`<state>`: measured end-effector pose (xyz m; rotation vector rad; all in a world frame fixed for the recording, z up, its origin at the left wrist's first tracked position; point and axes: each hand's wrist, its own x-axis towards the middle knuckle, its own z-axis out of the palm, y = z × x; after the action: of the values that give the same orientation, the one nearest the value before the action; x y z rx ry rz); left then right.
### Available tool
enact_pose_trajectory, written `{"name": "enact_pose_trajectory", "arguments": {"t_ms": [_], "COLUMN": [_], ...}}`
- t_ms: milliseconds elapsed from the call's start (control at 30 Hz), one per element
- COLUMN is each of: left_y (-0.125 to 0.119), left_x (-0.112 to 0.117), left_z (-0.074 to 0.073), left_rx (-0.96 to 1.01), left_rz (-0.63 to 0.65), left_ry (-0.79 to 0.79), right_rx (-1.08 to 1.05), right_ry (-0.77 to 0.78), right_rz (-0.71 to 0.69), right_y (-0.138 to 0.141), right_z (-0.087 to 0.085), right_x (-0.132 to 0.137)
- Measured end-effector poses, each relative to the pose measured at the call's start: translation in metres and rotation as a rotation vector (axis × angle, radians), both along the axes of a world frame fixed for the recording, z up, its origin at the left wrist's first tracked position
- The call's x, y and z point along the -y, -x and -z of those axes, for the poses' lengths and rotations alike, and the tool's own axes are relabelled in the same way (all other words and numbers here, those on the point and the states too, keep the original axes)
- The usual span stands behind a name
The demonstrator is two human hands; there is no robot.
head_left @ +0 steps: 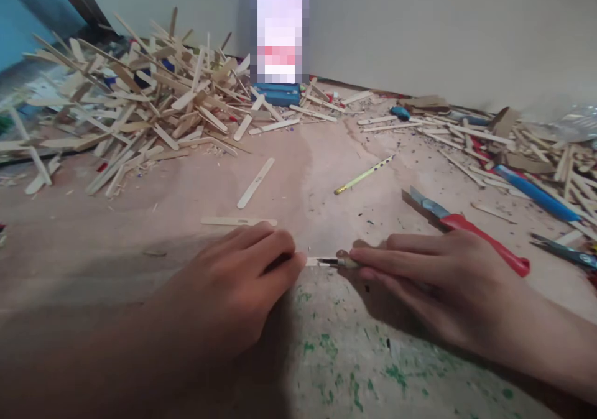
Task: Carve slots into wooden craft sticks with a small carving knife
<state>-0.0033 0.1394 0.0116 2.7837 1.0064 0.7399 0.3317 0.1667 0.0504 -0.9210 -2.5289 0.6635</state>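
Observation:
At the middle of the table, my left hand (pixel 237 276) presses a short piece of craft stick (pixel 310 262) down with closed fingers; only its right end shows. My right hand (pixel 433 276) is closed round a craft knife (pixel 346 262) with a light handle and a dark metal tip. That tip touches the exposed end of the piece or lies just over it. One craft stick (pixel 219 221) lies partly behind my left hand, and another craft stick (pixel 255 184) rests at a slant farther back. Beyond my right hand are red-handled scissors (pixel 485 239).
A big heap of craft sticks (pixel 153 96) fills the back left. A yellow pencil (pixel 364 175) lies beyond my hands. On the right are more stick pieces (pixel 485 134), a blue tool handle (pixel 536 192) and dark pliers-like jaws (pixel 564 249). A blurred-out screen (pixel 280 27) stands on a blue support (pixel 277 94).

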Motion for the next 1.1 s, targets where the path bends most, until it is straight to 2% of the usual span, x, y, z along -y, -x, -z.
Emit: {"name": "enact_pose_trajectory", "arguments": {"t_ms": [167,333,567,700,800,900,1100], "left_y": [0.000,0.002,-0.004,-0.004,-0.002,0.001,0.006], "left_x": [-0.002,-0.003,0.006,0.006,0.005,0.003,-0.004], "left_z": [-0.001,-0.001,0.001,-0.002,-0.005,-0.006,-0.007], "left_rx": [-0.021,-0.014,0.048,0.030,0.016,-0.031,-0.064], "left_rz": [0.006,-0.002,-0.019,0.012,0.024,0.027,0.032], "left_ry": [0.010,0.024,0.079,0.108,0.088,0.039,-0.009], "right_rx": [0.041,0.035,0.042,0.069,0.072,0.070,0.055], "right_ry": [-0.100,-0.088,-0.019,-0.050,-0.097,-0.082,-0.054], "right_rz": [0.030,0.036,-0.017,-0.043,-0.065,-0.062,0.017], "right_y": [-0.001,-0.003,0.001,0.001,0.003,0.004,0.001], "right_z": [0.003,0.005,-0.009,-0.014,-0.014,-0.014,-0.015], "right_x": [0.009,0.008,0.000,-0.002,-0.004,-0.006,-0.006]}}
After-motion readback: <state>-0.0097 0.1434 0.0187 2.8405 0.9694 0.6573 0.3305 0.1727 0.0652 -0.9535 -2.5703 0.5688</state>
